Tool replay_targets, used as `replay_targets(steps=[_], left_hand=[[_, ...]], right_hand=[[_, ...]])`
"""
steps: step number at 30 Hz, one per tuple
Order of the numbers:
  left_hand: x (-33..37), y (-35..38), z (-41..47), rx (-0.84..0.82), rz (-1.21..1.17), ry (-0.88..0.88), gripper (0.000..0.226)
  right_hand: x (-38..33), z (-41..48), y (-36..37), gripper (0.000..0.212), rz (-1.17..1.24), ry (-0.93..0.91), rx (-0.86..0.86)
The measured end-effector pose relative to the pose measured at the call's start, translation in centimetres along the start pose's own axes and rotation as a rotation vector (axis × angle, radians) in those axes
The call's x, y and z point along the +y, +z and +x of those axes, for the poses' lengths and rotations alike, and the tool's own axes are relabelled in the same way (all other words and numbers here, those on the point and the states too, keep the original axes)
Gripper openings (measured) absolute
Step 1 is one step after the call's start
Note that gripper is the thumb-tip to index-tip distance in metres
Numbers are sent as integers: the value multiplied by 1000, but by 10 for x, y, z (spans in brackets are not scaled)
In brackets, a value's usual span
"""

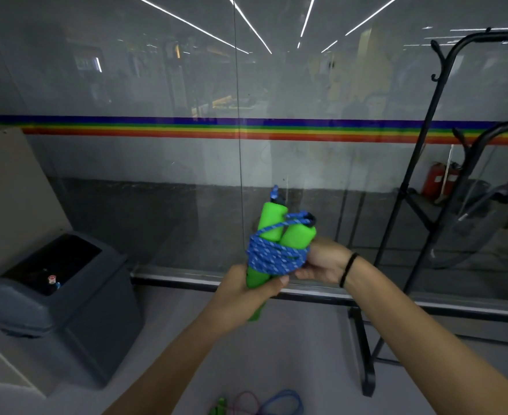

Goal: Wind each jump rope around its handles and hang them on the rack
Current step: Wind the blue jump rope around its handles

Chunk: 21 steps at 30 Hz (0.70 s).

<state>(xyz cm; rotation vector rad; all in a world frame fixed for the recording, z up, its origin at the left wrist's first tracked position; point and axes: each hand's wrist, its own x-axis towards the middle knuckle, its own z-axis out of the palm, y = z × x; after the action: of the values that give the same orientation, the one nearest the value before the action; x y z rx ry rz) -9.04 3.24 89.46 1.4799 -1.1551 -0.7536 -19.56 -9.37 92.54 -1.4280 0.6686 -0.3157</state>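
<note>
- Blue cord (273,255) sits coiled round two green handles (272,223); I judge this rope nearly wound, not yet hung.
- My left hand (248,290) is closed on the handles' lower ends; my right hand (321,260) pinches the coil.
- One black rack (426,139) stands to my right, no rope visible on it.
- At least two more ropes (276,402) lie on the floor.

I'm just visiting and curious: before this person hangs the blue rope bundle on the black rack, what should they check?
1. Blue braided rope wound around the green foam handles: ok, several turns cross them.
2. Loose end secured: cannot tell; a strand loops over the handle tops.
3. Left hand grips the handle bottoms: ok.
4. Right hand steadies the winding: ok.
5. Black metal rack has a free hook: ok, upper hooks look bare.
6. Other ropes on the floor: not ok, unwound.
</note>
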Motion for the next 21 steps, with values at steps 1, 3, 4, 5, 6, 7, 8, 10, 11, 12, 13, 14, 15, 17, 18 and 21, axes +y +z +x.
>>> replay_targets(steps=[1, 3, 4, 5, 6, 7, 8, 10, 11, 12, 13, 14, 15, 17, 18, 21], left_hand=[[0, 2, 2, 33, -103, -37, 19], [2, 6, 6, 94, -301, -87, 13], [5, 6, 8, 112, -404, -106, 10], [7, 5, 10, 116, -492, -125, 11], [10, 4, 11, 105, -560, -145, 18], [11, 2, 12, 87, -609, -165, 25], [11, 0, 12, 64, -642, -182, 30], [12, -2, 11, 9, -679, -215, 30], [13, -3, 11, -14, -691, -223, 28], [13, -4, 11, -28, -699, -221, 26], [13, -5, 11, -34, -704, -213, 26], [13, -6, 12, -34, -702, -207, 27], [14, -8, 12, -32, -689, -206, 29], [18, -12, 11, -44, -655, -202, 31], [21, -13, 9, -66, -656, -193, 30], [29, -9, 7, -100, -691, -185, 22]], right_hand=[[4, 6, 1, 33, -22, -26, 50], [6, 8, 7, 32, -17, -116, 126], [8, 7, 10, 33, -1, -173, 149], [9, 8, 11, 34, 5, -238, 169], [11, 8, 13, 37, 11, -306, 188], [13, 8, 15, 39, -7, -372, 219], [15, 7, 17, 42, -43, -431, 261], [18, 5, 18, 45, -203, -559, 392], [20, 3, 18, 46, -308, -629, 467], [20, 1, 19, 45, -392, -689, 524], [21, -1, 19, 44, -447, -739, 564], [21, -2, 19, 43, -478, -777, 582], [20, -3, 19, 42, -505, -803, 595], [18, -5, 20, 41, -573, -839, 627], [16, -7, 21, 40, -599, -858, 645], [9, -16, 24, 30, -635, -899, 714]])
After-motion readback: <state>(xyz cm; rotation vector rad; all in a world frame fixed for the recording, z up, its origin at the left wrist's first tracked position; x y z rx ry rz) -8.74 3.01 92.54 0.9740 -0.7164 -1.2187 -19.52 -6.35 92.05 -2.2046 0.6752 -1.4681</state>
